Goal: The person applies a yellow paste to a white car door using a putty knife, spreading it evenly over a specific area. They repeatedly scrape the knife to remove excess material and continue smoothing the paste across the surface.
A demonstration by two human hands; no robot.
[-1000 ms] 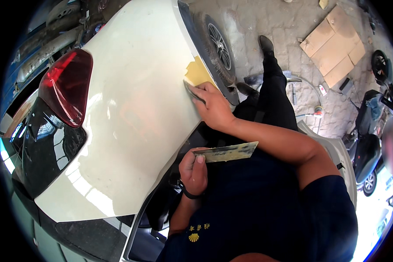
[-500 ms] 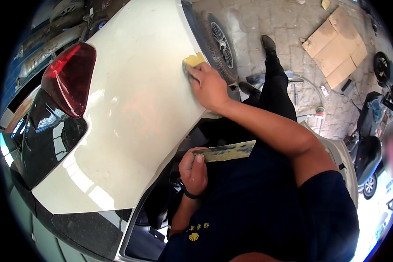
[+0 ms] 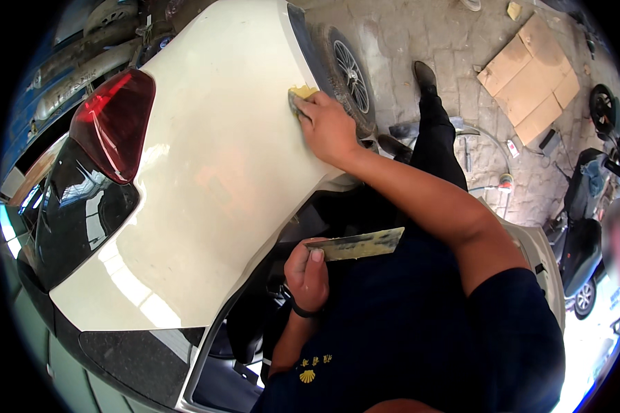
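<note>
Head view: the cream-white rear quarter panel [image 3: 213, 131] of a car lies left of both hands and runs away beyond the right one. A flattened sheet of cardboard [image 3: 530, 79] is on the paving, well off to the right of the hands. The wheel [image 3: 350, 72] stands just past the right hand, the red tail lamp [image 3: 117, 124] well to its left.

The right hand [image 3: 329, 131], nearer the panel's wheel-arch edge, grips a dark spreader [image 3: 293, 103] under its fingers; the fingers hide too much to tell the spreader's long axis. The left hand [image 3: 306, 277], closer to the body, pinches one end of a flat mixing plate [image 3: 364, 244], thumb on top. The plate's long axis points rightward from that hand, tilted slightly away from the body, and yellowish paste is smeared along it. A small yellow filler patch [image 3: 302, 90] shows just beyond the right fingertips, beside the spreader, well apart from the left hand. I can make out no container.
</note>
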